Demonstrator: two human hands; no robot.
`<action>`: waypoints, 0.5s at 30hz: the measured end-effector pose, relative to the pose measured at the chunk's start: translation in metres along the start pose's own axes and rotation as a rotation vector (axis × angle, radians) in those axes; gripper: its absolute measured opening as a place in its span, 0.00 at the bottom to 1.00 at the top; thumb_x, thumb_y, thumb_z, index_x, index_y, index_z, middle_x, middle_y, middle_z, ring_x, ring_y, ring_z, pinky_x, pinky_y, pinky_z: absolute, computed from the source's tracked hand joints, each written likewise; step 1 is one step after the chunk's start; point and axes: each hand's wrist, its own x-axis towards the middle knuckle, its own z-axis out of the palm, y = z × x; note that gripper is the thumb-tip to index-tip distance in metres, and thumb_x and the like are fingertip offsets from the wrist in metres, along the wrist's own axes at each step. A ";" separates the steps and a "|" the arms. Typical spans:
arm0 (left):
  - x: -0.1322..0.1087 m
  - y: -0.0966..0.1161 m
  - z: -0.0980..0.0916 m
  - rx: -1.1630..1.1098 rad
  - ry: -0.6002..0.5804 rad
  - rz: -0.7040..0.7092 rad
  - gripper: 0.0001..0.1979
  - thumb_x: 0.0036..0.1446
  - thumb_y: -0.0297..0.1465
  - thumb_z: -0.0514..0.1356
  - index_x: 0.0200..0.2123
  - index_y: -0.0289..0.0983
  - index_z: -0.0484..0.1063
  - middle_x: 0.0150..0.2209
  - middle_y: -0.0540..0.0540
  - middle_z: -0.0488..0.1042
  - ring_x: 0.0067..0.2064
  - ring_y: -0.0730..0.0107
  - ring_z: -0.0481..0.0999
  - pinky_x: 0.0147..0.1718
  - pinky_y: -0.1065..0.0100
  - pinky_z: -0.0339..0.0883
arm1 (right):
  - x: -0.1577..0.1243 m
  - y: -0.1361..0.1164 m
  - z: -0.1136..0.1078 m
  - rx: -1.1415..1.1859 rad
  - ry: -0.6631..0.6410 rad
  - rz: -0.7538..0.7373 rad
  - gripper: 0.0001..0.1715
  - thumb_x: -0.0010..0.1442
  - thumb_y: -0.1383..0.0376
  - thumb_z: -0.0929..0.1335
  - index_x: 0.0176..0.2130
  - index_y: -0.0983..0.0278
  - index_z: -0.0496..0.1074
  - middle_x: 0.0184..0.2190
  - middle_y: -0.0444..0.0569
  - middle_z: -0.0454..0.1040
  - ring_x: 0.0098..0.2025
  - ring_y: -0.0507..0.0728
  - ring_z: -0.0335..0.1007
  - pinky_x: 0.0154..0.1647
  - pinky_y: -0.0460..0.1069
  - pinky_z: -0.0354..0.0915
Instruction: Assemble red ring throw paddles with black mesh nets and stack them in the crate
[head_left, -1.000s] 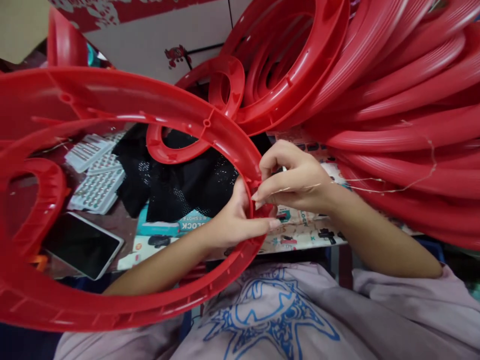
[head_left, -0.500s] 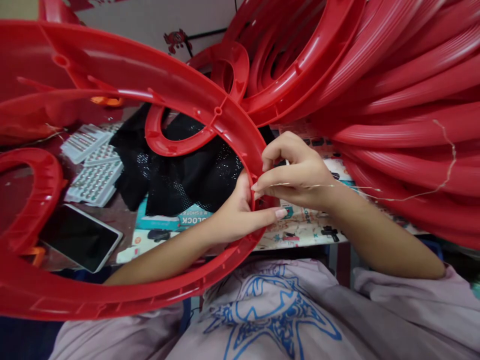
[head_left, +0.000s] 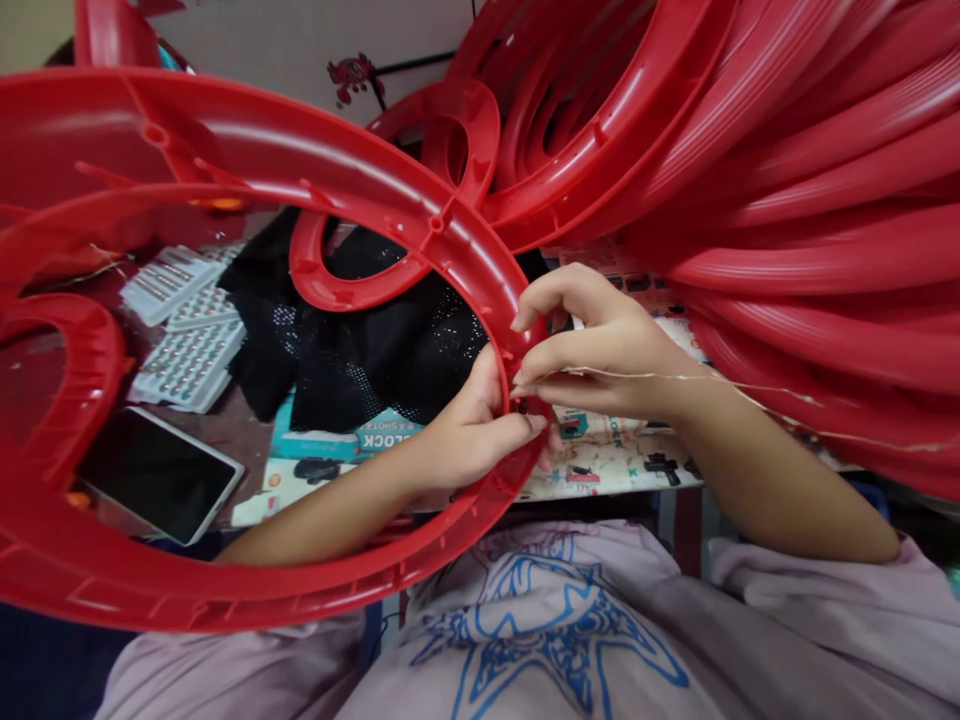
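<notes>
A large red plastic ring (head_left: 300,190) lies tilted across my lap and over the table. My left arm passes through its opening, and my left hand (head_left: 472,430) grips the ring's right edge with thumb and fingers closed on it. My right hand (head_left: 600,345) is at the same spot from outside, fingers curled and pinching a thin golden wire (head_left: 750,388) at the rim. The wire trails off to the right over my right wrist.
A thick stack of red rings (head_left: 787,180) fills the upper right. Smaller red rings (head_left: 352,290) lie behind. On the table are a black mesh cloth (head_left: 375,350), a phone (head_left: 157,475), grey trays of small parts (head_left: 187,365) and printed boxes (head_left: 600,460).
The large ring has shifted and turned slightly in my hands. My left thumb has curled in tighter on the rim, and the wire now runs straighter to the right.
</notes>
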 end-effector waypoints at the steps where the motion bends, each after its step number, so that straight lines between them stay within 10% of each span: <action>1: 0.001 0.000 0.000 0.026 0.030 0.033 0.24 0.57 0.25 0.59 0.53 0.44 0.53 0.35 0.54 0.72 0.30 0.76 0.75 0.32 0.71 0.73 | 0.000 -0.001 -0.001 -0.002 -0.014 0.007 0.06 0.60 0.68 0.68 0.31 0.62 0.73 0.41 0.46 0.66 0.42 0.54 0.62 0.42 0.51 0.65; 15: 0.005 0.004 -0.010 0.172 0.095 0.066 0.29 0.53 0.30 0.62 0.57 0.41 0.58 0.47 0.46 0.70 0.47 0.65 0.72 0.47 0.64 0.68 | 0.001 -0.008 0.007 0.070 0.004 0.307 0.04 0.50 0.72 0.71 0.27 0.64 0.74 0.40 0.46 0.67 0.42 0.54 0.67 0.45 0.52 0.66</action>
